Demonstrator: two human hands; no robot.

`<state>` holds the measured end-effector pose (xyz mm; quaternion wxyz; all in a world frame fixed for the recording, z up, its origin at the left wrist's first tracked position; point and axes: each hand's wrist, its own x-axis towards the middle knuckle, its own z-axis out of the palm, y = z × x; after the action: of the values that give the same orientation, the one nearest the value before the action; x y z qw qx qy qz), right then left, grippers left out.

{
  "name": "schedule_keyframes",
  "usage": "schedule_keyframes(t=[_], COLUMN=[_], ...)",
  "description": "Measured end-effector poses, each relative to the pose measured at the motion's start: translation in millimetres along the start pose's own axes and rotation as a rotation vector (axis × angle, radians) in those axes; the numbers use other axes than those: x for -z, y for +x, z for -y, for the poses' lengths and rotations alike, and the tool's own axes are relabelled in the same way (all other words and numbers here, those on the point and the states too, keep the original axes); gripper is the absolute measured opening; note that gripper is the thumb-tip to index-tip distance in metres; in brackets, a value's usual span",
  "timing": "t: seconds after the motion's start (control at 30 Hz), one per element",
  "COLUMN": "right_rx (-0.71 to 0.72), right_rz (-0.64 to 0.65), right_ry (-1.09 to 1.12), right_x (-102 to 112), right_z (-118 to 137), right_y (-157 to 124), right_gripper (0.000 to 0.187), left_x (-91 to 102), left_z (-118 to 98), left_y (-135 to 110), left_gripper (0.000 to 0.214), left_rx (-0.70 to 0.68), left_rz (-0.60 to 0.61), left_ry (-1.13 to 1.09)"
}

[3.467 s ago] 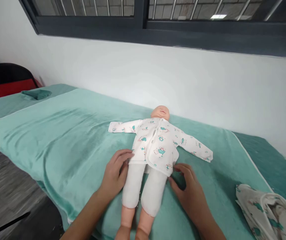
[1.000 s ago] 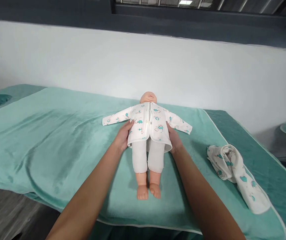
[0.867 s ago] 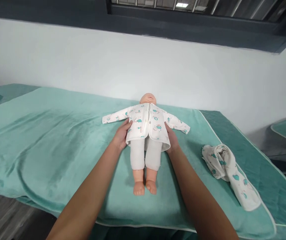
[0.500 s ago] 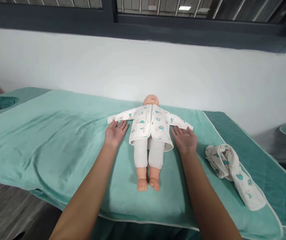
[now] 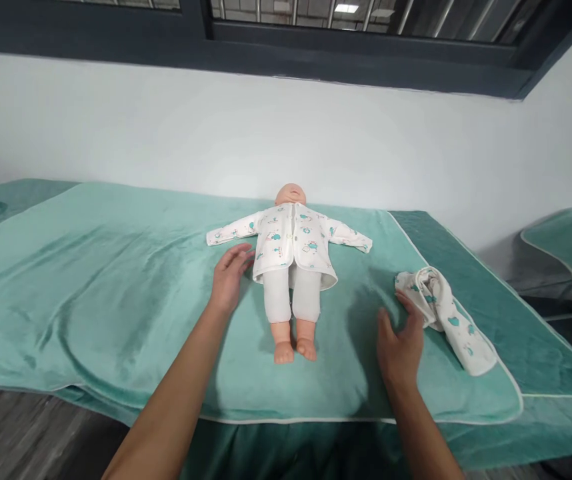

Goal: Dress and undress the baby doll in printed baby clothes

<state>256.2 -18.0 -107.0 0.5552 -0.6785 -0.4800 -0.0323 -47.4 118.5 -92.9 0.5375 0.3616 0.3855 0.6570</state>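
A baby doll [image 5: 282, 330] lies on its back in the middle, head toward the wall, arms spread. It wears a white printed jacket [image 5: 271, 243] over white legs; its feet are bare. Beside the jacket's left edge is my left hand [image 5: 229, 277], open with slightly curled fingers and holding nothing. On the right, my right hand [image 5: 400, 343] is open, thumb apart from the fingers. Its fingertips overlap the near side of the bunched white printed trousers [image 5: 459, 323] in view; whether they touch I cannot tell.
A light green blanket [image 5: 131, 280] covers the bed, wrinkled on the left. Darker green bedding [image 5: 511, 327] shows at the right. Behind stands a white wall [image 5: 166, 127] below a dark window frame [image 5: 366, 57]. Another green-covered surface [image 5: 571, 240] is at the far right.
My right hand has left the doll's sleeve and moved right and nearer to me, toward the bunched cloth. My left hand has drawn slightly back from the other sleeve. The view has shifted slightly.
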Motion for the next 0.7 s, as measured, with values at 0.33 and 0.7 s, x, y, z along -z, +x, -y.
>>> schedule_keyframes(t=[0.33, 0.7], right_rx=[0.159, 0.153], right_rz=[0.134, 0.584], right_ry=[-0.604, -0.483], right_x=[70, 45], right_z=[-46, 38], right_y=[12, 89], right_gripper=[0.044, 0.028], left_x=[9.8, 11.7], left_z=[-11, -19], left_y=[-56, -88], left_gripper=[0.02, 0.024], left_rx=[-0.096, 0.01], left_rz=[0.18, 0.31], left_ry=[0.474, 0.55])
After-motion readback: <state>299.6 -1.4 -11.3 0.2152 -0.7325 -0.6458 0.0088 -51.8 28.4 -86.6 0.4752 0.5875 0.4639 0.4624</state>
